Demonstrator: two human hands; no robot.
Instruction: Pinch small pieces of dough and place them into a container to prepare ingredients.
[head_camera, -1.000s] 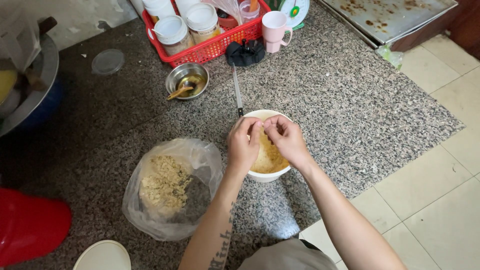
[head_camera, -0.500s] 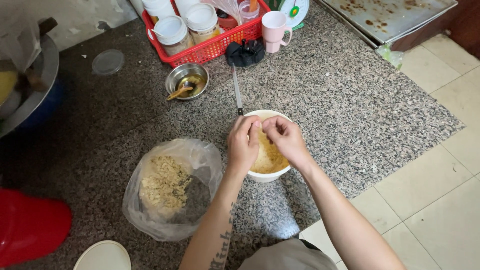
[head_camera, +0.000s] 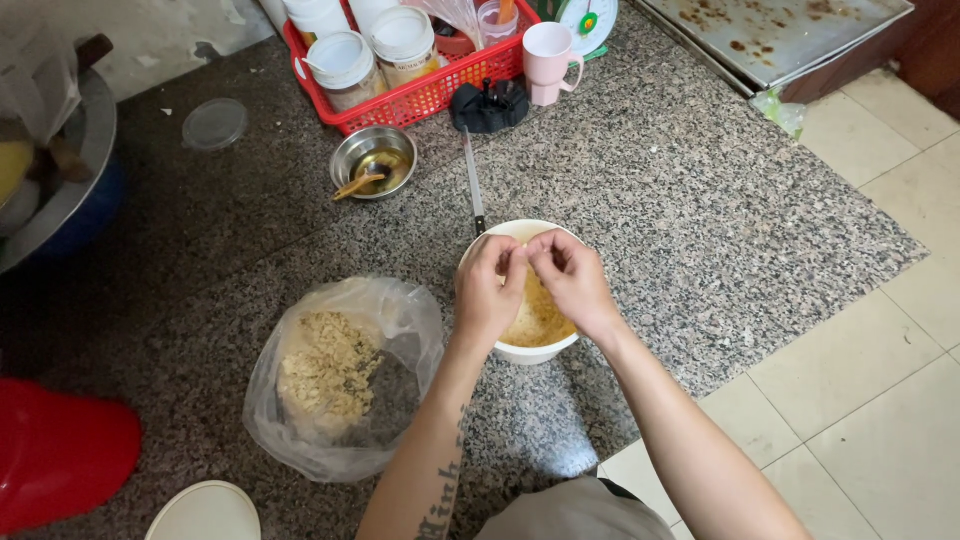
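A white bowl (head_camera: 530, 350) of yellowish crumbly food stands on the granite slab. Both hands hover over it, fingertips pinched together at the bowl's far rim. My left hand (head_camera: 488, 290) and my right hand (head_camera: 570, 278) touch each other and seem to pinch a small bit of the food between them; the piece itself is hidden by the fingers. A thin metal utensil handle (head_camera: 472, 185) sticks out from the bowl's far edge. Left of the bowl lies an open clear plastic bag (head_camera: 345, 375) holding more of the crumbly food.
Behind the bowl sit a small steel bowl with a spoon (head_camera: 372, 160), a red basket of jars (head_camera: 400, 60), a pink mug (head_camera: 548, 62) and a black object (head_camera: 488, 105). A clear lid (head_camera: 214, 124) lies far left. A red container (head_camera: 60, 455) and a white lid (head_camera: 205, 512) are near left.
The hands stay over the bowl; only the fingers have shifted slightly while pinching.
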